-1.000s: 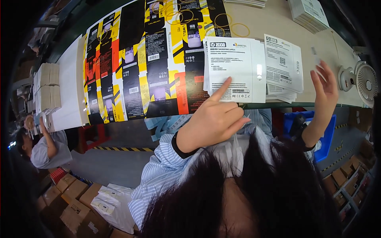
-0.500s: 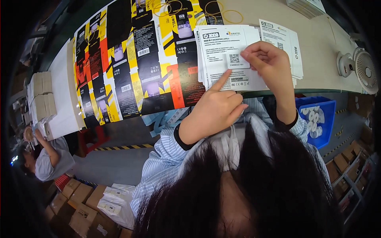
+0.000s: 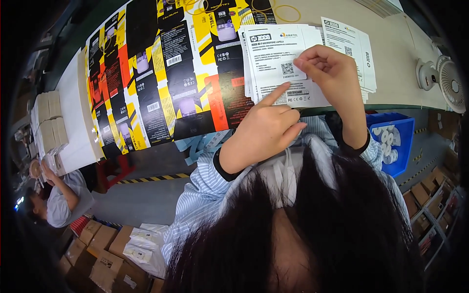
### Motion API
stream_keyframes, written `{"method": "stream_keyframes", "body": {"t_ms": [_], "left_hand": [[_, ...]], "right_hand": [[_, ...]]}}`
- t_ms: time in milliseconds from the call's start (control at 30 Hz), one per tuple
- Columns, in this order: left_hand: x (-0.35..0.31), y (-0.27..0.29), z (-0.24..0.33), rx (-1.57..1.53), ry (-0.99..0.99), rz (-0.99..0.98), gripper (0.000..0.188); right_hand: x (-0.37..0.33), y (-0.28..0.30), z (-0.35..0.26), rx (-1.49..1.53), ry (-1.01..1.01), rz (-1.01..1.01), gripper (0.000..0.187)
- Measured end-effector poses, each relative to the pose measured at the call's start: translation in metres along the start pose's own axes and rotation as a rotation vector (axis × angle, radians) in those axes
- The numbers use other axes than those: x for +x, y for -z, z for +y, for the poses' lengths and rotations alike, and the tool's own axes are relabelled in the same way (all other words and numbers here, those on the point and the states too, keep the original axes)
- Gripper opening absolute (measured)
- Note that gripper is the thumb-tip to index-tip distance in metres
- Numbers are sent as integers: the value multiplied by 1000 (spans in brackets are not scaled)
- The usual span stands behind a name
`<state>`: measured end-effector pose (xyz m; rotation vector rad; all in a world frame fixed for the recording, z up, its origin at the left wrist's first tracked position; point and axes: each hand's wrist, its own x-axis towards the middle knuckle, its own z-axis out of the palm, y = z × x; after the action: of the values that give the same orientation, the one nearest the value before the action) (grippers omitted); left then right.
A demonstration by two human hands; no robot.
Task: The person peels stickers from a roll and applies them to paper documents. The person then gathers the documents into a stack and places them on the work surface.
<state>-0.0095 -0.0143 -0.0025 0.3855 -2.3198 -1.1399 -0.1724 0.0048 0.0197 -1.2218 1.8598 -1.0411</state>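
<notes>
Right hand [image 3: 332,73] arching above a stack of white printed sheets [image 3: 266,49], its grip clamping a square label's [image 3: 287,69] right edge, left hand [image 3: 264,129] pointing its forefinger at the lower edge, thumb standing apart, label lying over the top sheet

The left forearm [image 3: 207,178] extends from the lower left to the left wrist [image 3: 229,158]; the left hand [image 3: 266,129] lies back upward, its index finger [image 3: 274,96] extended forward and to the right, the remaining fingers curled, and the thumb [image 3: 295,132] projecting to the right. The right forearm [image 3: 353,119] stands nearly vertical, and the right hand [image 3: 330,71] bends leftward with thumb and index fingertips closed in a pinch, near the left index fingertip but apart from it.
</notes>
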Motion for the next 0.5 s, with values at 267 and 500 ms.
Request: {"method": "stream_keyframes", "body": {"t_ms": [267,500], "left_hand": [[1,-2,3,13,23,13,20],[2,0,4,20,53,-8,21]], "right_hand": [[3,-4,-4,-531,219,56,15],[9,3,-3,-312,105,-62,15]]}}
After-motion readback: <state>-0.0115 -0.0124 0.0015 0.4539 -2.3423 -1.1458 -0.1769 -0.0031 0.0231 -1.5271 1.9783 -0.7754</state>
